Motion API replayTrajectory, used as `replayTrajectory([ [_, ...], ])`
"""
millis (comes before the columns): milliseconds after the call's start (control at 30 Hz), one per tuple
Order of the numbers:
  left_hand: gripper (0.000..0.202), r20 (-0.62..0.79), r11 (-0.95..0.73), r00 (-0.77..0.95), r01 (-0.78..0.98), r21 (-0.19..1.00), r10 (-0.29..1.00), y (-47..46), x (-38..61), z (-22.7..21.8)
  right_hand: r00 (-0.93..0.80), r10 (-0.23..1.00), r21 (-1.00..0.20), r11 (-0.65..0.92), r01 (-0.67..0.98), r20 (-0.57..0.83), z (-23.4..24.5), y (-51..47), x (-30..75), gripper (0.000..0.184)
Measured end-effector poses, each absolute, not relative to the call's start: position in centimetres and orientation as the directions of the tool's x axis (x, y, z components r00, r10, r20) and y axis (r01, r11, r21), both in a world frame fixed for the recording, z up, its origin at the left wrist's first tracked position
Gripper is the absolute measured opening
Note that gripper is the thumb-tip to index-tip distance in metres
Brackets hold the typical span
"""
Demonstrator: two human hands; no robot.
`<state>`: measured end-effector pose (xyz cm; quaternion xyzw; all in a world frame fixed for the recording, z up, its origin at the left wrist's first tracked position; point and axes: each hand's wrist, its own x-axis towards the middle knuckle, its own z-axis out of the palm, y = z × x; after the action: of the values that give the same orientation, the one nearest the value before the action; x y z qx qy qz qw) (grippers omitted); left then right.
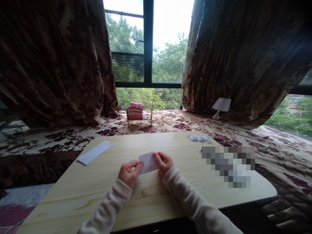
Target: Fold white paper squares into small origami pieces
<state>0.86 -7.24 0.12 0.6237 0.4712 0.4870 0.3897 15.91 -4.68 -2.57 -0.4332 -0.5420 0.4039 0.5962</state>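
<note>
A small white sheet of paper [148, 163] is held up over the wooden table [117, 191] between my two hands. My left hand [129, 172] pinches its left edge, thumb on the near face. At the opposite edge, my right hand [164, 162] is closed on the upper right corner, with the thumb in front. The fingers behind the sheet are mostly hidden. To the left lies a long strip of white paper [95, 152], flat on the table. Several small folded white papers [199, 137] sit in a row near the far right edge.
A blurred-out patch [226, 167] covers something on the table's right side. Beyond the table, a floral-covered ledge [170, 122] bears a small rack with folded red-striped cloths [136, 111] and a white lamp [221, 105]. Dark curtains [231, 58] flank the window.
</note>
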Motion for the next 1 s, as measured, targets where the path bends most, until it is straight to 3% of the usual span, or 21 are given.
replayTrajectory([
  [367, 0.031, 0.084, -0.085, 0.172, 0.002, 0.996, 0.982, -7.2, 0.6, 0.1, -0.121, 0.953, -0.957, 0.267, -0.11, 0.279, -2.7, -5.3, 15.6, 0.035],
  [567, 0.028, 0.01, 0.015, 0.217, -0.113, 0.993, 0.976, -7.1, 0.3, 0.1, -0.206, 0.942, -0.942, 0.206, -0.265, 0.264, -2.6, -5.5, 16.0, 0.033],
  [867, 0.032, -0.188, 0.276, 0.366, -0.207, 0.939, 0.912, -7.3, 0.1, -0.3, -0.224, 0.879, -0.904, 0.389, -0.176, 0.421, -1.4, -6.1, 16.3, 0.01],
  [1000, 0.032, -0.225, 0.33, 0.391, -0.227, 0.916, 0.893, -7.1, -0.2, -0.3, -0.248, 0.847, -0.882, 0.463, -0.088, 0.47, -1.5, -6.0, 16.4, 0.011],
])
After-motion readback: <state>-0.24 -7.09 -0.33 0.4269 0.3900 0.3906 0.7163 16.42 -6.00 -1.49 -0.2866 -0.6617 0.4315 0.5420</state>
